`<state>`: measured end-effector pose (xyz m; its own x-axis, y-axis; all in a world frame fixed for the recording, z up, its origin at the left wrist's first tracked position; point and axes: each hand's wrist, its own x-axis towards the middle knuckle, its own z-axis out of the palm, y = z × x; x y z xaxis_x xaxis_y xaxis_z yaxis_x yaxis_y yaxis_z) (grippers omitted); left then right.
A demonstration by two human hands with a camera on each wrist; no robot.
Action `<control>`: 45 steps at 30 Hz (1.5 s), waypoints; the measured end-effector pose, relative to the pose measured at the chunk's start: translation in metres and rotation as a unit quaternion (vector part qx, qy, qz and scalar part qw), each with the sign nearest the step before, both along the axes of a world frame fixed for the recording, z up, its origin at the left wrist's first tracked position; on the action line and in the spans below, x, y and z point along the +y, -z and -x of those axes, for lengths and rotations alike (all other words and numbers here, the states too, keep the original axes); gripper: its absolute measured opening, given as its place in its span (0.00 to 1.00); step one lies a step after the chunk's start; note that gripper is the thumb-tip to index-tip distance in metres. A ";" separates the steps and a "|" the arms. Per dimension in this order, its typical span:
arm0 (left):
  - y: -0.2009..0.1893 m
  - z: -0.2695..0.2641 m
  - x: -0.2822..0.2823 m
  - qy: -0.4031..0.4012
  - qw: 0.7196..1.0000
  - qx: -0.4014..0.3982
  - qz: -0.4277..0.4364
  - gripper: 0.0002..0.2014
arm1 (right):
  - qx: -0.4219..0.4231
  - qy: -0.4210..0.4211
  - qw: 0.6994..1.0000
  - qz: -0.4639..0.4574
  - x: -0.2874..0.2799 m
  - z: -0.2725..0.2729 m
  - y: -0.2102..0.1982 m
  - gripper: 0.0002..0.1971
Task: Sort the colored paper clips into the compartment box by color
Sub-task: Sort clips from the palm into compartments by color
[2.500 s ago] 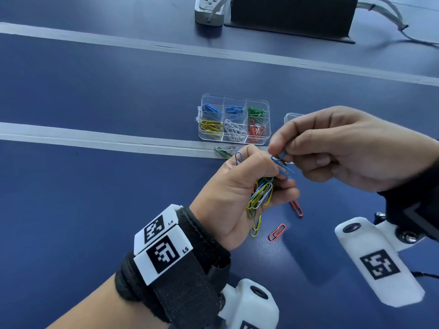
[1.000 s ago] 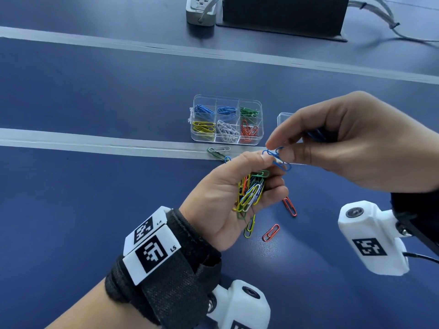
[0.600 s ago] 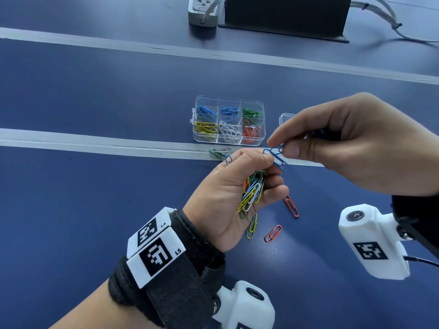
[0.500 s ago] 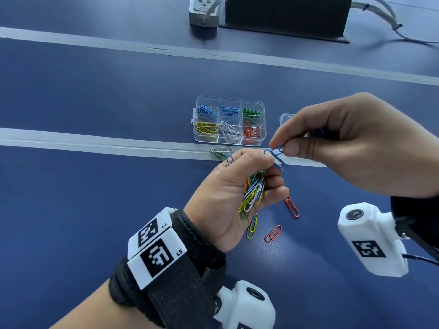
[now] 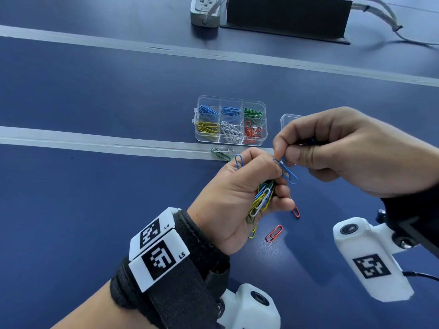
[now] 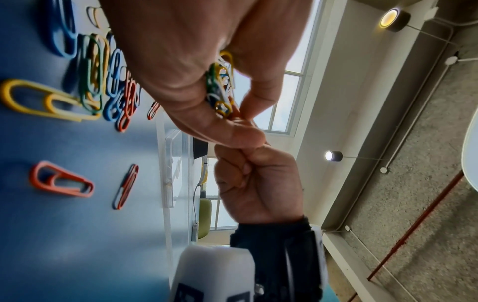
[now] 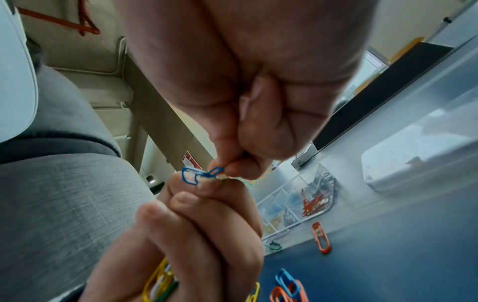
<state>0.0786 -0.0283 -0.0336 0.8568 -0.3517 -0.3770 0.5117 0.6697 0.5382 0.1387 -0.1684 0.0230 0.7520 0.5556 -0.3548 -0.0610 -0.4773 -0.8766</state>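
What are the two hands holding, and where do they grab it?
The left hand grips a bunch of mixed-color paper clips in its curled fingers. The right hand pinches a blue paper clip by its upper end.

Dark blue table; two grey tape strips run across. Black panel at 12 o'clock; white power strip beside it at 11. Grey cables at 1.

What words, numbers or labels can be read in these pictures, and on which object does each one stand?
"L4": beside the upper square code on the white marker block strapped to the left wrist.
"L5": beside the lower code on the same block.
White camera housing at the right wrist: a square code only, no letters readable.
Red wall sign: too blurred to read.
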 end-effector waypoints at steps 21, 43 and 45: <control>-0.002 -0.005 0.007 -0.025 0.999 0.029 -0.015 0.06 | -0.201 0.005 0.978 0.051 -0.006 0.002 -0.001 0.09; -0.003 -0.007 0.008 -0.092 0.993 0.065 0.035 0.06 | -0.194 0.027 0.980 0.033 -0.002 0.013 -0.002 0.10; -0.005 -0.007 0.008 -0.090 0.993 0.060 0.037 0.03 | -0.181 0.023 0.983 0.028 0.000 0.014 -0.002 0.08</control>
<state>0.0851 -0.0202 -0.0291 0.8592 -0.2266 -0.4587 0.4369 0.7915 0.4273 0.1247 -0.1684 0.0247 0.8587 0.5049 -0.0878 0.2272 -0.5287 -0.8178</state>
